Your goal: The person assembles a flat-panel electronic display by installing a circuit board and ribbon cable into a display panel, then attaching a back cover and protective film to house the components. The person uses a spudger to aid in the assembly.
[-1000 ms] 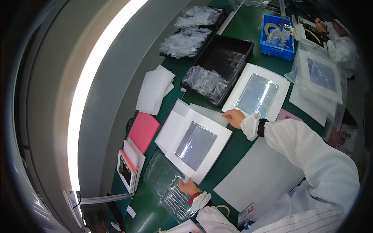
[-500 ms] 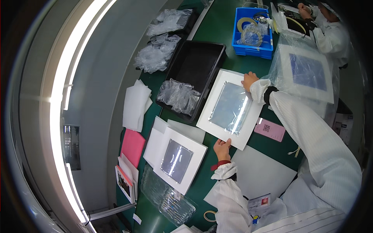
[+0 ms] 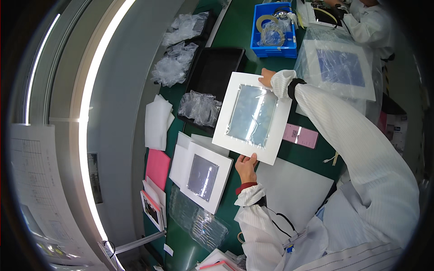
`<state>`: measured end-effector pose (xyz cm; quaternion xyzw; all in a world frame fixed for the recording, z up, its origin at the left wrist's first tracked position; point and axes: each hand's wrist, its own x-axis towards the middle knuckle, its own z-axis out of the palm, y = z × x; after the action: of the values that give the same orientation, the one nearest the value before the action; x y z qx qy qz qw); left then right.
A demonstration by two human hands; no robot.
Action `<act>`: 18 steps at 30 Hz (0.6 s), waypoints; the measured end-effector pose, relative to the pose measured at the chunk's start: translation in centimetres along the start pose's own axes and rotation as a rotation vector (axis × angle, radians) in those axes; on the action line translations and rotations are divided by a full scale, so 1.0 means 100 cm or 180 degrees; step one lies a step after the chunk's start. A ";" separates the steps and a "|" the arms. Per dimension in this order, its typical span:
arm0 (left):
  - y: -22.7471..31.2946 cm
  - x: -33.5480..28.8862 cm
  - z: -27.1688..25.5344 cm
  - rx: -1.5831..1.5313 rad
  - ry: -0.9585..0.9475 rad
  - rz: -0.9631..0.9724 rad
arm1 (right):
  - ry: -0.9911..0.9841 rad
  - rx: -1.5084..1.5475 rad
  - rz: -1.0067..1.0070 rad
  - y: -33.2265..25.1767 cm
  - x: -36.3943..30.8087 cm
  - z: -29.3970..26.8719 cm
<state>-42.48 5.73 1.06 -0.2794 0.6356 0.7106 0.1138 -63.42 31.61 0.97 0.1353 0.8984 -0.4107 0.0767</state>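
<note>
Both my hands hold a white rectangular frame (image 3: 222, 122) with a glossy, film-covered window in its middle that reflects a ceiling light. My left hand (image 3: 247, 169) grips its near edge, thumb on the front face. At the far edge my right hand (image 3: 268, 77) is closed around the border, its fingers partly hidden. A second white frame (image 3: 221, 178) of the same kind, with a grey window, lies to the left on white sheets. Just right of the held frame is a pink card (image 3: 301, 136) with a square code.
Behind stands a black tray (image 3: 212, 67) with clear plastic bags (image 3: 199, 108). A blue bin (image 3: 273, 49) holds tape rolls. At the right lies a plastic-wrapped frame (image 3: 368, 92); a co-worker's sleeve (image 3: 368, 27) is beyond. Clear plastic trays (image 3: 199, 221) and a pink sheet (image 3: 158, 167) are left.
The whole view has shifted, so most things on the table sit further left and higher. The white frame stays in both hands and its angle has changed slightly.
</note>
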 end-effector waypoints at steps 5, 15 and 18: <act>-0.014 0.012 0.016 -0.0207 -0.0156 -0.0121 | -0.0227 -0.0532 -0.0330 0.051 0.043 0.018; -0.005 0.002 0.028 -0.0727 -0.0222 -0.0266 | -0.0690 -0.0387 0.0084 0.002 0.013 -0.009; 0.000 -0.017 0.035 -0.0599 -0.0043 0.0096 | -0.1045 -0.0293 0.0038 0.002 0.010 -0.025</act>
<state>-41.94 9.49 2.10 -0.2744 0.5694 0.7707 0.0806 -64.36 33.84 2.25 0.0681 0.8908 -0.3853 0.2310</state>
